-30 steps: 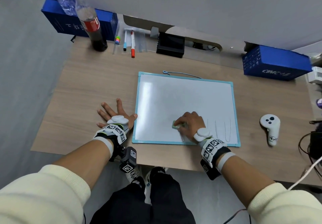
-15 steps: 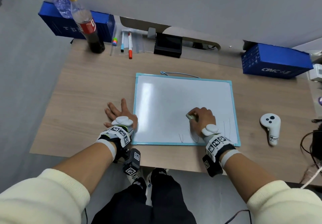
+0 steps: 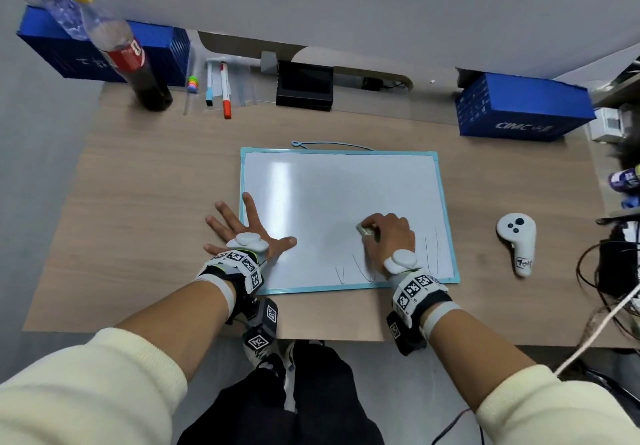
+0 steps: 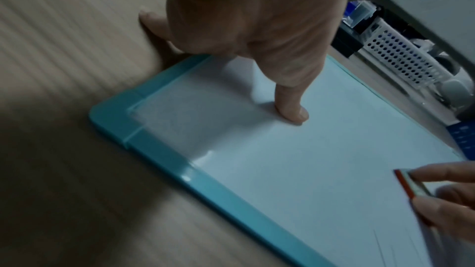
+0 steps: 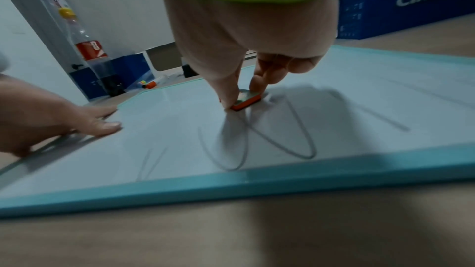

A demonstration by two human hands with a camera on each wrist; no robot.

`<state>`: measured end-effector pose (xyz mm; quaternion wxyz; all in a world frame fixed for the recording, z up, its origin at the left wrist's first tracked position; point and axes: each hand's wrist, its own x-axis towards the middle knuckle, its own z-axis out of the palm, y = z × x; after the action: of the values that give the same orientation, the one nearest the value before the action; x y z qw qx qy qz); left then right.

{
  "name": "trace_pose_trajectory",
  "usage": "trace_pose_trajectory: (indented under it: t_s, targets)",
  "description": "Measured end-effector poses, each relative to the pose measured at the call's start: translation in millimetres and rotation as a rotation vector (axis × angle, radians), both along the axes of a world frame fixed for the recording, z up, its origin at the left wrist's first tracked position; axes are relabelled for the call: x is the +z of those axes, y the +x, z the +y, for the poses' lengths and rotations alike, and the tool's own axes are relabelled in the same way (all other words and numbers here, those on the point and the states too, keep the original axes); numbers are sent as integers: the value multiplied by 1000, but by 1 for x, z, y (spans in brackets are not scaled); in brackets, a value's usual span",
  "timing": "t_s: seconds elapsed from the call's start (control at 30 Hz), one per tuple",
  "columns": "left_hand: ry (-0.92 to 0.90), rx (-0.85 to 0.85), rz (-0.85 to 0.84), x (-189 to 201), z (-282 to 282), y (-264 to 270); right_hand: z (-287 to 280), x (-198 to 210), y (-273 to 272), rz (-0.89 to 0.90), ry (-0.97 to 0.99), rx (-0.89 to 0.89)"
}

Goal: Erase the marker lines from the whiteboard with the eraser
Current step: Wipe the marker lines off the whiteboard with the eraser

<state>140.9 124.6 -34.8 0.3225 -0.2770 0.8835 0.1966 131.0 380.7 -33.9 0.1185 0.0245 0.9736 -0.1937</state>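
A whiteboard (image 3: pixel 329 195) with a teal frame lies flat on the wooden desk. Thin looping marker lines (image 3: pixel 363 273) run along its near edge, and more lines (image 3: pixel 431 250) stand near its right edge. My right hand (image 3: pixel 389 236) pinches a small eraser (image 3: pixel 366 230) with an orange base (image 5: pixel 245 100) and presses it onto the board just above the loops (image 5: pixel 257 143). My left hand (image 3: pixel 247 230) lies flat with spread fingers over the board's left edge; thumb and forefinger (image 4: pixel 290 107) rest on the white surface, the other fingers on the desk.
At the back stand a cola bottle (image 3: pixel 131 63), markers (image 3: pixel 225 91), a black box (image 3: pixel 304 86) and two blue boxes (image 3: pixel 519 108). A white controller (image 3: pixel 517 240) lies right of the board, cables (image 3: pixel 609 271) beyond it.
The right hand carried the eraser up from the board's near edge toward its middle and slightly right. The left hand slid from beside the frame onto the board's left edge.
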Motion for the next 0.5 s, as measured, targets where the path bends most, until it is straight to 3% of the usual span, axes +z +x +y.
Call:
trace_pose_trajectory:
  t_s: [0.17,0.37,0.5]
  targets:
    - [0,-5,16,0,1,1,-14,-2,18,-84,-4,261]
    - [7,-17,3,2,1,1,29,5,12,-46,41,-17]
    - [14,-30,-24,4,0,1,-7,1,28,-84,-62,114]
